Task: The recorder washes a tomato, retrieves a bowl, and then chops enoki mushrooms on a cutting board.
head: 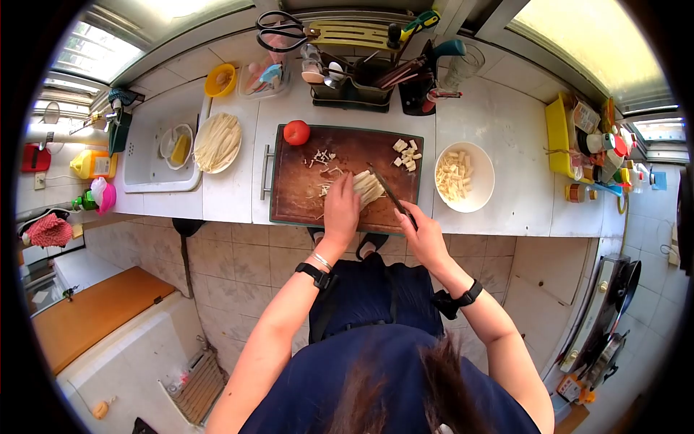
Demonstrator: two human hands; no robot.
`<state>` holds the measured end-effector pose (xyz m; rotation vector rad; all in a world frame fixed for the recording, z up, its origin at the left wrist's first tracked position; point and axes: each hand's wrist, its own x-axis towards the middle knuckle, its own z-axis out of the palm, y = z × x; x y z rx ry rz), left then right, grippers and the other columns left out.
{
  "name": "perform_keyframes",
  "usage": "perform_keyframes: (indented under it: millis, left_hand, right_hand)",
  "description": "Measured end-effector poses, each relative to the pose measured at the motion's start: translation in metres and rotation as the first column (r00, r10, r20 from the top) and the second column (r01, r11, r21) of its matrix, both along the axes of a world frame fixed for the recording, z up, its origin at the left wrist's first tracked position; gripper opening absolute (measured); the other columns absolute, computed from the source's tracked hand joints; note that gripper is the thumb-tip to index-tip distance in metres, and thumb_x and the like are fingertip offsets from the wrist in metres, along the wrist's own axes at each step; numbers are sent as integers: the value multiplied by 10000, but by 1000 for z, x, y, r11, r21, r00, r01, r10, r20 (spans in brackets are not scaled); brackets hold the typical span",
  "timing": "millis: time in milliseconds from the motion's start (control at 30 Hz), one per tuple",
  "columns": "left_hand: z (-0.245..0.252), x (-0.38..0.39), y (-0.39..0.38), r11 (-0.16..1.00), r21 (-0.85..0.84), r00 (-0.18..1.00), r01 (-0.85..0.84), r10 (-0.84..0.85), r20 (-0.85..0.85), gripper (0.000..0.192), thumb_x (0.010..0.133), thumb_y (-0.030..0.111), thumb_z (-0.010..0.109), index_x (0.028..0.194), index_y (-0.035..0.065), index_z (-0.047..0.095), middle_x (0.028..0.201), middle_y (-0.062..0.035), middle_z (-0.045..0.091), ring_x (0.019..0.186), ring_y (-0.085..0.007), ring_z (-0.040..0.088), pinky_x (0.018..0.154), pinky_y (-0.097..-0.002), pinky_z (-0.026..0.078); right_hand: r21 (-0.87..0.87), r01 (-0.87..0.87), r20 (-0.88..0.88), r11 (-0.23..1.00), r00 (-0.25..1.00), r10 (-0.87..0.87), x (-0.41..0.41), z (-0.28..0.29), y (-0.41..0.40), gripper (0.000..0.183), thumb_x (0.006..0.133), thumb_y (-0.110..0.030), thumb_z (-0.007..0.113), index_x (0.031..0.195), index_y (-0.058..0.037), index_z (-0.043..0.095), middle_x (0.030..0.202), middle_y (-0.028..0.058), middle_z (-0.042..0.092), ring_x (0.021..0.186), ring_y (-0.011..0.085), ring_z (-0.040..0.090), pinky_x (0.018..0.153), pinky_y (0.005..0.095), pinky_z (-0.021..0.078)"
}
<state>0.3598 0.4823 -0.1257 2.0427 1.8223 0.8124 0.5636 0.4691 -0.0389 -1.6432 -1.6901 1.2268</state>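
My left hand (342, 209) presses on a bundle of pale, thin strands (368, 188), possibly enoki mushrooms, on a brown wooden cutting board (303, 190). In my right hand (423, 233) is a kitchen knife (391, 192), its blade along the right end of the bundle. Small trimmed bits (323, 157) lie left of the bundle. Short cut pieces (406, 154) sit at the board's upper right, and a tomato (296, 133) at its upper left. Right of the board, a white bowl (480, 187) holds cut pale pieces. A white plate (216, 169) at the left holds long pale strips.
Behind the board stand a dark utensil rack (352, 100), a knife block (417, 100) and a glass (465, 65). A sink (157, 184) is at the left, near a yellow bowl (220, 80) and a clear plastic container (263, 81). At the right is a yellow basket (558, 135) with bottles.
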Motion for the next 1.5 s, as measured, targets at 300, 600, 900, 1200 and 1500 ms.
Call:
perform_keyframes:
  millis: [300, 600, 900, 1200, 1500]
  left_hand:
    - [7, -30, 25, 995, -60, 993, -82, 87, 78, 165, 809, 72, 699, 973, 68, 712, 930, -89, 630, 882, -314, 622, 782, -409, 500]
    - [5, -19, 32, 990, -114, 978, -80, 100, 184, 118, 819, 115, 724, 932, 79, 720, 902, -82, 632, 850, -306, 637, 719, -393, 518]
    - [17, -18, 26, 986, -150, 997, -70, 74, 24, 314, 792, 187, 761, 1066, 55, 685, 1166, -126, 603, 1117, -318, 577, 884, -423, 489]
    - [6, -17, 0, 972, -173, 963, 157, -190, -192, 901, 746, 208, 784, 1480, -33, 320, 1512, -188, 383, 1398, -329, 380, 1156, -438, 333]
    - [-8, -7, -6, 979, -171, 955, 110, -152, -255, 833, 788, 122, 712, 1486, -51, 292, 1545, -200, 337, 1423, -320, 360, 1164, -424, 321]
  right_hand:
    - [-31, -5, 54, 1000, 999, 7, 6, -18, 12, 361, 992, -295, 588, 1247, -41, 601, 855, 203, 688, 801, 359, 691, 699, 391, 527]
    - [-80, -17, 47, 997, 999, 21, 7, -17, 12, 367, 990, -289, 584, 1262, -43, 598, 960, 227, 694, 910, 361, 696, 768, 389, 535]
    - [-72, -5, 28, 997, 1000, 7, 8, -3, 11, 358, 987, -266, 592, 1268, -44, 596, 992, 221, 696, 935, 352, 696, 790, 374, 537]
    - [-37, -72, -21, 997, 997, 71, -3, 7, -1, 355, 989, -240, 590, 1276, -33, 574, 1034, 232, 694, 984, 376, 681, 810, 387, 541]
    - [-66, -69, 10, 995, 998, 69, -8, 9, -1, 341, 991, -247, 595, 1245, -21, 580, 1016, 231, 698, 965, 381, 683, 788, 396, 544]
